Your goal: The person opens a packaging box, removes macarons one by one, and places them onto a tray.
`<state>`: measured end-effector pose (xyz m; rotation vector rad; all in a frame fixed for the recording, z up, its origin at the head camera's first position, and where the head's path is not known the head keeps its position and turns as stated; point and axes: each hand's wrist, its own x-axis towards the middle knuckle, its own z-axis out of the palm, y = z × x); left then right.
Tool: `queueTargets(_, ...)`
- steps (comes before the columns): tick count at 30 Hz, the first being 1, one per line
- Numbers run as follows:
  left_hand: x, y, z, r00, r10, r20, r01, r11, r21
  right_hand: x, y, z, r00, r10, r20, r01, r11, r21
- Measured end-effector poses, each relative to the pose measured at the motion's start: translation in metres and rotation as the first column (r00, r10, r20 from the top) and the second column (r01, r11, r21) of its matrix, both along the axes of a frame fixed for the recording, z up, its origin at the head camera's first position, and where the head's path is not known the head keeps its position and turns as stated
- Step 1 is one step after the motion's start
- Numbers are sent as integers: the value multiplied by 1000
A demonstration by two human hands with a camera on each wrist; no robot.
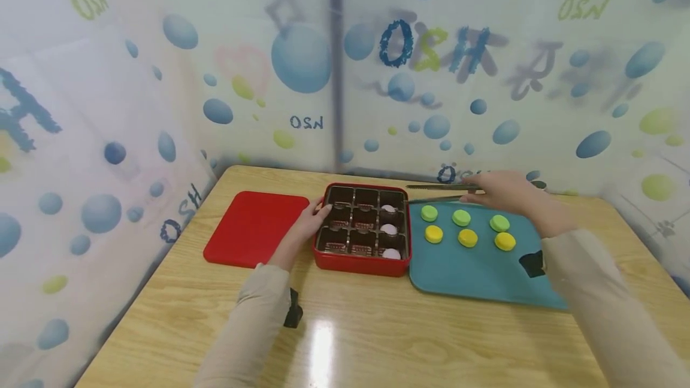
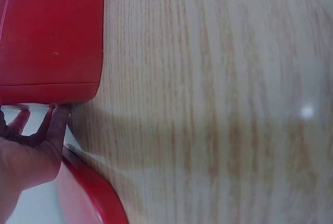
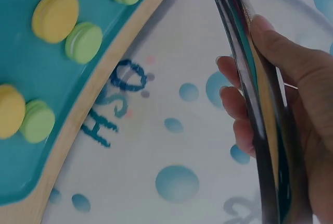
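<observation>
While the left hand (image 1: 306, 224) holds the left wall of the red box (image 1: 362, 264), thumb over the rim and fingers against the outside, the right hand (image 1: 502, 189) pinches the tongs (image 3: 253, 104) between thumb and curled fingers. Tong tips: slightly apart, near the box's back right corner. Box: on the table (image 1: 388, 340), between red lid (image 1: 256, 226) and blue tray (image 1: 463, 274); three pale macarons (image 1: 389, 230) in its right column. Tray: three green macarons (image 1: 461, 217) behind three yellow macarons (image 1: 468, 238).
</observation>
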<state>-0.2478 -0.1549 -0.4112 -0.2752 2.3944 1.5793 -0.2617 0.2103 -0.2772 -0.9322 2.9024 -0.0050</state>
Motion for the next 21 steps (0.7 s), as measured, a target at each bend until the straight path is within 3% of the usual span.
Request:
queueTargets(5,0,0,-1,1000,6,-7,-6,1000,3,-3,-21,1,996,86,-34,-86,996,-17)
queueTargets(10,0,2,-1,1000,7,-13,-7,1000,1,-7,-33,0,993,115,-35,-114,993,14)
queueTargets(15,1,3,-1,1000,7,-18,-6,1000,12,-15,-46,4,993,115,31,-117,991,61)
queueTargets(21,1,1,0,1000,14,-17,-13,1000,27,-27,-71,17,988,62,144,-85,984,158)
